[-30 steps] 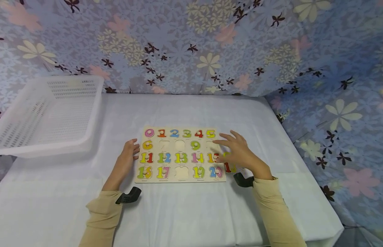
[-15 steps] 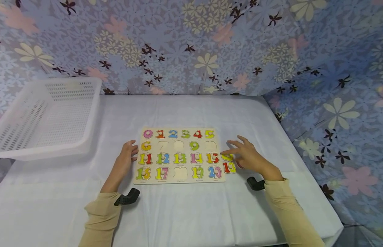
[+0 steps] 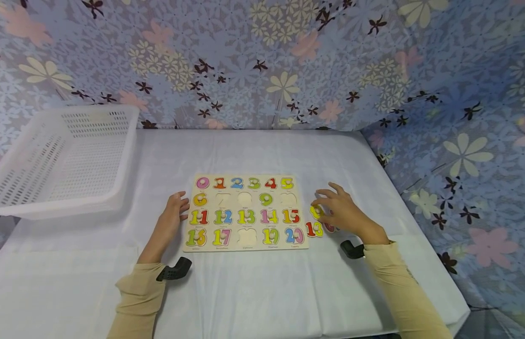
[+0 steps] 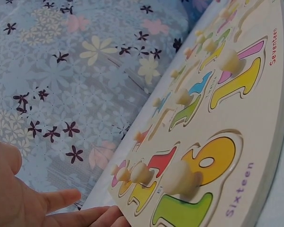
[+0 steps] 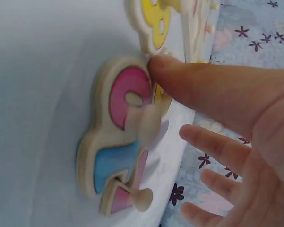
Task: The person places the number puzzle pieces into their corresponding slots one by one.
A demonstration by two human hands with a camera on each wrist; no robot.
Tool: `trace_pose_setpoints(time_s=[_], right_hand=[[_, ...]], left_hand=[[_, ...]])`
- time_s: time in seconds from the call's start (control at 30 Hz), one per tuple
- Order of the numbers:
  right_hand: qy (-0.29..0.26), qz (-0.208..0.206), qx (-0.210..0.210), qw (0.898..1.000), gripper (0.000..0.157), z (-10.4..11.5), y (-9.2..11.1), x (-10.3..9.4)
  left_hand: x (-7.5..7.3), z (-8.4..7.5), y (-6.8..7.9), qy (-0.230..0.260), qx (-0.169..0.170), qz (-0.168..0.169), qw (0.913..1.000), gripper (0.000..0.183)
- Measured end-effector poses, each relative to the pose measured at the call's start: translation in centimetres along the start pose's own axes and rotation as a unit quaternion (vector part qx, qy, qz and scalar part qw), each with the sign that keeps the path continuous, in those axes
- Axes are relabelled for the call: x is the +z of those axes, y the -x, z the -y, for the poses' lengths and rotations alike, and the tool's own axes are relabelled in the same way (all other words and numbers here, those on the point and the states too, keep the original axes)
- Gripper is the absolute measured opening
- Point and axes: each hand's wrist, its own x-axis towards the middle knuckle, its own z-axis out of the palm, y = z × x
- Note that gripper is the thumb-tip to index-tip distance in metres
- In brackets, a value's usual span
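Note:
A wooden number puzzle board [image 3: 234,207] lies on the white-covered table, most numbers seated and several recesses bare. My left hand [image 3: 173,212] rests at its left edge with loosely bent fingers, fingertips right at the rim in the left wrist view. Right of the board, my right hand [image 3: 345,216] has thumb and index finger around a loose yellow number piece [image 3: 316,212]; the other fingers spread. In the right wrist view the thumb partly hides that piece. Below it lies a red-and-yellow number piece [image 3: 314,230]. Under the hand is a pink-and-blue 10 piece [image 5: 113,127].
A white plastic basket [image 3: 126,165] stands at the back left of the table. A smaller pink piece [image 5: 120,201] lies beside the 10. Floral cloth [image 3: 245,66] hangs behind the table and along its right side.
My right hand has moved right, off the board to the loose pieces, and its thumb and index finger have drawn together. The yellow piece has shifted slightly away from the board. The left hand stays put.

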Motion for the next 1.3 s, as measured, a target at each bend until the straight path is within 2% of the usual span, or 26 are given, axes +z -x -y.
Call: trace_pose_setpoints(time_s=[0.17,0.3,0.53,0.7,0.87,1.07,1.3], right_hand=[[-0.003,-0.043,0.007,0.999,0.039,0.7,-0.8,0.0],[0.001,-0.067,-0.009,0.998,0.038,3.0,-2.9,-0.2],[0.016,-0.045,-0.092,0.995,0.037,9.2,-8.9,0.7],[0.041,-0.008,-0.104,0.994,0.037,11.9,-11.8,1.6],[0.053,0.022,-0.085,0.995,0.038,12.5,-12.8,2.3],[0.053,0.017,-0.094,0.994,0.035,12.9,-13.2,2.5],[0.046,0.030,-0.085,0.995,0.048,13.2,-13.1,2.2]], left_hand=[[-0.1,0.0,-0.1,0.006,0.005,0.000,1.0000,0.064],[-0.2,0.1,-0.2,0.005,0.007,-0.001,1.0000,0.062],[-0.1,0.0,-0.5,0.010,0.001,0.001,0.9999,0.063],[0.4,0.0,-0.6,0.016,0.001,0.003,0.9999,0.062],[0.5,-0.1,-0.6,0.019,0.001,0.006,0.9998,0.061],[0.1,-0.1,-0.5,0.016,0.018,0.006,0.9997,0.063],[-0.6,0.4,-0.3,0.006,0.017,0.005,0.9998,0.062]])
